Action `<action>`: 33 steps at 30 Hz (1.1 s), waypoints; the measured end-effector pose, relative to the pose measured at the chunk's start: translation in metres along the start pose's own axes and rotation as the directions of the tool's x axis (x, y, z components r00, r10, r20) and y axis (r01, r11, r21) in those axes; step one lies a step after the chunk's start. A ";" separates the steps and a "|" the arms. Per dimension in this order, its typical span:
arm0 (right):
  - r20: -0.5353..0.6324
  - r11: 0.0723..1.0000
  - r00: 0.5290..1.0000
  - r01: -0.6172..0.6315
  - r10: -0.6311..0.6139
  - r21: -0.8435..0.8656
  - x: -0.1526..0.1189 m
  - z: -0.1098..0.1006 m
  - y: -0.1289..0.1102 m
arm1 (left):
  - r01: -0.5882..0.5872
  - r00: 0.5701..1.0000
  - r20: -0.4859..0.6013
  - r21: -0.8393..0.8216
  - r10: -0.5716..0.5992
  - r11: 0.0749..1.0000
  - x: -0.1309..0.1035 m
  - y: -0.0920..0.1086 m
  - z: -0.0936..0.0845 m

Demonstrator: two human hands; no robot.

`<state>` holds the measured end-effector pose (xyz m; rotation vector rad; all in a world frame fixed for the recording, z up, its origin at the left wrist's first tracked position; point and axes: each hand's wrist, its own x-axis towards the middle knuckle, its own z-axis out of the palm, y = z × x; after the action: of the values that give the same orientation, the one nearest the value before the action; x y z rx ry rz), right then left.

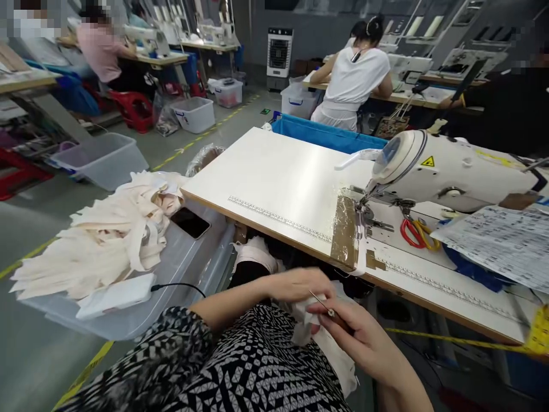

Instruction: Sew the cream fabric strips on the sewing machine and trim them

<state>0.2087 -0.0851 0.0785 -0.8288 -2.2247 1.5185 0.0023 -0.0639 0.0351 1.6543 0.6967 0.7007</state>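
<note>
Over my lap, my right hand point(349, 329) is closed round the brown handle of a pointed metal tool point(331, 313), its thin tip aimed up and left. Close beside it, my left hand point(302, 284) is bent over cream fabric point(302, 326), its fingers partly hidden and blurred. The fabric hangs between the two hands and down across the patterned clothing on my lap. What the left fingertips pinch is hard to make out.
A white sewing table point(274, 171) with a sewing machine point(446, 166), scissors point(414, 232) and a printed sheet point(501, 240) lies ahead. Left, a plastic bin point(180, 286) bears piled cream fabric point(111, 234), a phone point(191, 222) and a power bank point(118, 294). People sit at machines beyond.
</note>
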 end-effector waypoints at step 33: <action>-0.563 0.861 0.661 -0.295 0.496 0.414 -0.042 -0.016 0.113 | -0.128 0.948 -0.012 0.901 0.319 0.414 0.165 -0.043 -0.104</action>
<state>0.2827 -0.0694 -0.0173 -1.5454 -1.3114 1.3676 0.0262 0.1343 0.0245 2.7607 1.1101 0.7185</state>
